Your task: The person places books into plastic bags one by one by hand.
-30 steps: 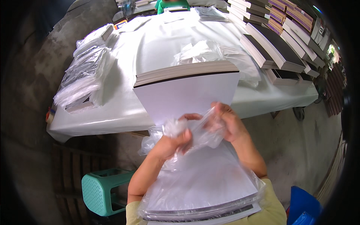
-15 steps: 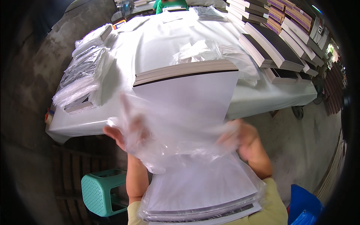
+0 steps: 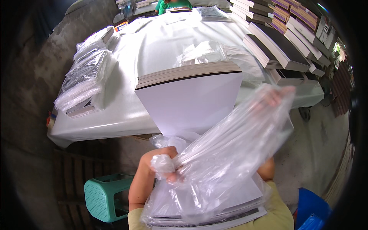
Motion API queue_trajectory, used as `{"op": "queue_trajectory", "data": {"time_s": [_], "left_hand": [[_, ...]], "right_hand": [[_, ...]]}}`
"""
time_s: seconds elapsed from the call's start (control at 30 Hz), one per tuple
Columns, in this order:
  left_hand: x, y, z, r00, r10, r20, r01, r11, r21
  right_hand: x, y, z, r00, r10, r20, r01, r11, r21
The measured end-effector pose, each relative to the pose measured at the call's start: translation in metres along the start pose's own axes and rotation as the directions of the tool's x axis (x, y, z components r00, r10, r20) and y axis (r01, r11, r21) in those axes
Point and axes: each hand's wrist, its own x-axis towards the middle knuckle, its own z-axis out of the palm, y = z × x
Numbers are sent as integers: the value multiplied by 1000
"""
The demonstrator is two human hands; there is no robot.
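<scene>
A clear plastic bag (image 3: 226, 142) is stretched slantwise in front of me between my hands. My left hand (image 3: 166, 165) is closed on its bunched lower left end. At the upper right, my right hand (image 3: 274, 97) holds the other end; plastic covers its blurred fingers. Behind the bag, a thick stack of boards (image 3: 191, 101) leans at the near table edge, with a white face toward me and a dark line below its top edge. Below my hands, plastic-wrapped white sheets (image 3: 207, 207) rest on my lap, partly hidden by the bag.
Plastic-wrapped packs (image 3: 86, 76) are piled on the left of the cloth-covered table (image 3: 126, 92). Loose plastic bags (image 3: 205, 51) lie past the boards. Thick black-and-white blocks (image 3: 278, 46) stand on the right. A green stool (image 3: 101, 199) is at lower left; a person (image 3: 174, 5) sits across.
My right hand has swung up and to the right, pulling the plastic bag out long. My left hand has come down and inward and now grips its bunched end.
</scene>
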Motion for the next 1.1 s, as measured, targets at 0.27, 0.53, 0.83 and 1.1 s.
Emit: {"op": "queue_trajectory", "data": {"time_s": [0.27,0.53,0.83,1.1], "left_hand": [[19,11,-9,772,355,-527,-616,624,-481],[15,47,-34,702,112,-703,313,838,446],[67,60,-36,285,884,-370,447,219,867],[12,83,-32,579,-29,-815,32,999,-13]], "right_hand": [[-13,10,-13,862,479,168,-416,856,-308],[0,-20,-13,955,-169,-242,-207,202,-957],[52,5,-3,713,-584,388,20,-536,-844],[17,-29,31,932,-356,69,16,-152,-988]]}}
